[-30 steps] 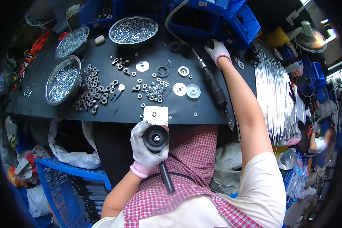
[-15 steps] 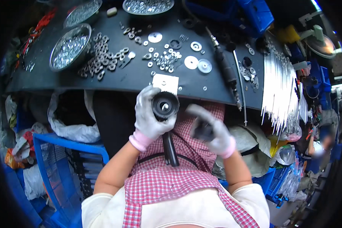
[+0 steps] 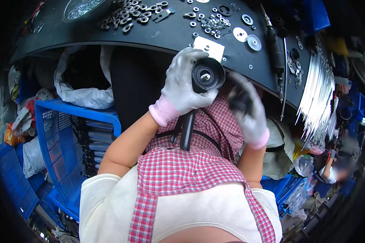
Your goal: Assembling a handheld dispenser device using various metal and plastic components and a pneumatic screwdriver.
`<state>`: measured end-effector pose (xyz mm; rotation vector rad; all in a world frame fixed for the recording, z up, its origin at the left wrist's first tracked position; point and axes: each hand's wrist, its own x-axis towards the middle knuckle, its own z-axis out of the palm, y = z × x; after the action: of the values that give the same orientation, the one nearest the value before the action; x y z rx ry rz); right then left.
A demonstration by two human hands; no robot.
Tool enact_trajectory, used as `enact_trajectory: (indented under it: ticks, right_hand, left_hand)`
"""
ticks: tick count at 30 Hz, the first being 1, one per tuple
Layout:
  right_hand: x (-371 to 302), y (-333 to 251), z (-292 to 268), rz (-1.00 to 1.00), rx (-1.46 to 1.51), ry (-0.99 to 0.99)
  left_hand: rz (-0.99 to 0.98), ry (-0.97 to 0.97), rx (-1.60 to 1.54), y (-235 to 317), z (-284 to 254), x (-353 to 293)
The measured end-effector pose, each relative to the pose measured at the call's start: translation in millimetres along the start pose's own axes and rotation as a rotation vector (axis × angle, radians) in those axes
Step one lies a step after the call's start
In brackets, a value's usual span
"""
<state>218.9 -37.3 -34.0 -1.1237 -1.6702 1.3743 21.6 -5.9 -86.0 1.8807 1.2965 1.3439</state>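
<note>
My left hand [image 3: 184, 83], in a white glove with a pink cuff, is closed around a black round cup-shaped housing [image 3: 198, 83]. Its open face points up, and a short silver threaded shaft [image 3: 205, 76] stands at its centre. Below that hand a black tube [image 3: 187, 131] hangs over the checked apron; whether it joins the housing is hidden. My right hand [image 3: 251, 115], gloved alike, is a little to the right, apart from the housing. It grips a dark rounded part [image 3: 239, 101], blurred by motion. A white pad [image 3: 217, 49] bearing a small nut lies just beyond the housing.
On the dark table [image 3: 158, 36] lie loose wing nuts [image 3: 127, 14], a pile of small nuts [image 3: 214, 25] and pale discs [image 3: 254, 42]. A black power screwdriver [image 3: 276, 52] and metal rods [image 3: 318, 89] are at right. A blue crate [image 3: 44, 121] stands at left.
The whole view has shifted, so table and hands sit higher and farther right in it. My left hand still holds the housing near the pad; my right still grips the dark part.
</note>
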Motion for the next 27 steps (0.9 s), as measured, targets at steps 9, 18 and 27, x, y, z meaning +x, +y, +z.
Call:
enact_trajectory:
  ticks: [9,18,27]
  right_hand:
    - [59,33,-66,0.210,-0.472,0.317]
    - [51,26,-65,-0.081,-0.993,0.183]
    - [69,-39,-11,-0.162,-0.416,-0.025]
  left_hand:
    - [0.012,0.003,-0.042,-3,3,2]
    - [0.051,-0.001,-0.062,-15,6,1]
    - [0.036,0.028,-0.060,-17,8,-1]
